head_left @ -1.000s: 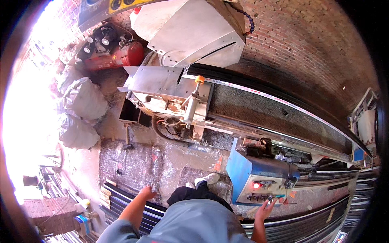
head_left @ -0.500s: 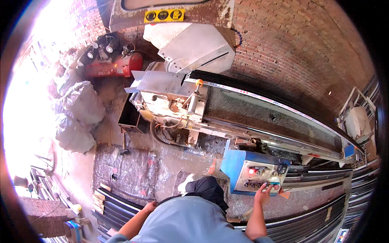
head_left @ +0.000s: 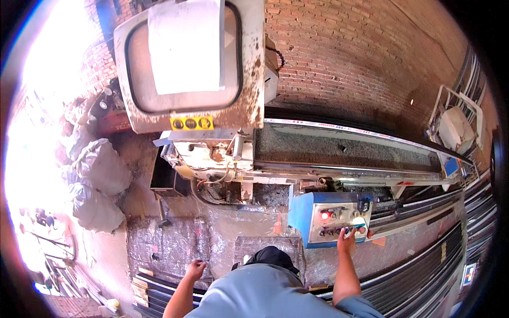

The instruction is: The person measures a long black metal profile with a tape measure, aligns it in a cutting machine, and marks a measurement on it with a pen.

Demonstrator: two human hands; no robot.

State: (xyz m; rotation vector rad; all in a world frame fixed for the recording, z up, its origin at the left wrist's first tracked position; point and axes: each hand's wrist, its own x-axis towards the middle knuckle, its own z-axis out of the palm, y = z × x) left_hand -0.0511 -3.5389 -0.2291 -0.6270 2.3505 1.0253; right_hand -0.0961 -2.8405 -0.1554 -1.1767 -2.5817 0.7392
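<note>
My right hand [head_left: 347,242] reaches over the lower row of buttons on a blue control box [head_left: 300,218] with a pale sloping panel. Its fingers are stretched out and touch the panel near a green button and a red one; what lies right under the fingertips is hidden. My left hand [head_left: 196,269] hangs free beside my body, fingers loosely bent and apart, with nothing seen in it. Beyond the box stands a cutting machine with a long bed [head_left: 344,151]. Its large pale hood [head_left: 253,69], with a window and a yellow warning sticker, stands low over the clamp end [head_left: 212,151].
Long dark profiles [head_left: 424,275] lie stacked at the near right, with more profiles [head_left: 159,291] at my near left. A hammer [head_left: 162,213] rests on the floor. White sacks [head_left: 98,206] slump at the left. A brick wall [head_left: 339,69] rises behind the machine.
The machine's hood has come down over the clamp end and hides most of the metal blade housing. My right hand stays at the buttons. My left hand shows further out from my body.
</note>
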